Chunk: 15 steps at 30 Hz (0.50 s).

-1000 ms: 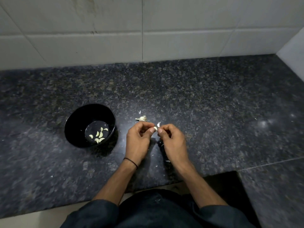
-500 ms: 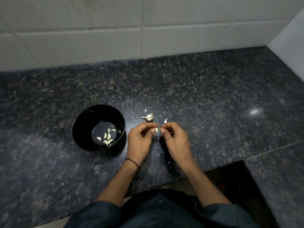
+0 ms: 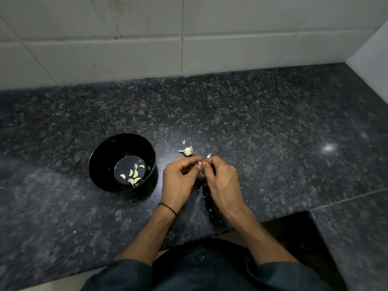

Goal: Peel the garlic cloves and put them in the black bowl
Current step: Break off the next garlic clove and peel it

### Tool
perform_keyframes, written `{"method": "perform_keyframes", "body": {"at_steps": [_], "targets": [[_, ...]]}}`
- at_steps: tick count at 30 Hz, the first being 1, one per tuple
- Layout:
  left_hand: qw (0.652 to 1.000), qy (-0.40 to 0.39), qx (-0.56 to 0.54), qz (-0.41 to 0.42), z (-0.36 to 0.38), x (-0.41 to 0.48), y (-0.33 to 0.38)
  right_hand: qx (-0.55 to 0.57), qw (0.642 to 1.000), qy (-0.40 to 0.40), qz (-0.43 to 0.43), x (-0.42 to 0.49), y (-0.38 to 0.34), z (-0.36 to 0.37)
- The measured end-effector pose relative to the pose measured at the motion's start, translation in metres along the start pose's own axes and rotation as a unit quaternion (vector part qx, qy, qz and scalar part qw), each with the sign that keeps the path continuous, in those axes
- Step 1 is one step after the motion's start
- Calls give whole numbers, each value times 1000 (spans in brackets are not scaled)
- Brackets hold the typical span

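— What could go wrong here?

— The counter (image 3: 273,122) is dark and shiny. The bowl (image 3: 105,152) sits just left of the hands. The left hand (image 3: 178,181) and right hand (image 3: 222,179) both curl in and pinch one clove (image 3: 199,163) between their tips. It is tiny. Pull too hard and it may pop out and roll away.

— And the skin?

— Bits may stick and drop in with the peeled cloves (image 3: 133,175).

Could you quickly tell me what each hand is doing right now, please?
Left hand: pinching the garlic clove.
Right hand: pinching the same garlic clove.
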<state>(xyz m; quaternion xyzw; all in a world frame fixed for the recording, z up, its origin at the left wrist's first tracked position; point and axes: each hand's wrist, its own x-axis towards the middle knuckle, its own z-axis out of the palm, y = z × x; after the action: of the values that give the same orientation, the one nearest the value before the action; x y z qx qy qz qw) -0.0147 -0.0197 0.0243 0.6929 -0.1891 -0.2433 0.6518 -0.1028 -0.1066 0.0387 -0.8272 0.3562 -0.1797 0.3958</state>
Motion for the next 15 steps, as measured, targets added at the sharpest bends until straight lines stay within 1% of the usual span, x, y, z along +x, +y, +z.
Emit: {"method": "perform_keyframes", "body": {"at_steps": [3, 5, 11, 15], "targets": [[1000, 12, -6, -6, 9, 2, 3, -12, 1000, -4, -19, 6, 4, -6], [999, 18, -25, -23, 15, 3, 5, 0, 1000, -4, -20, 11, 6, -11], [996, 29, -59, -61, 26, 0, 8, 78, 996, -37, 32, 20, 12, -24], [996, 42, -51, -67, 34, -2, 8, 99, 993, -53, 36, 22, 18, -30]]}}
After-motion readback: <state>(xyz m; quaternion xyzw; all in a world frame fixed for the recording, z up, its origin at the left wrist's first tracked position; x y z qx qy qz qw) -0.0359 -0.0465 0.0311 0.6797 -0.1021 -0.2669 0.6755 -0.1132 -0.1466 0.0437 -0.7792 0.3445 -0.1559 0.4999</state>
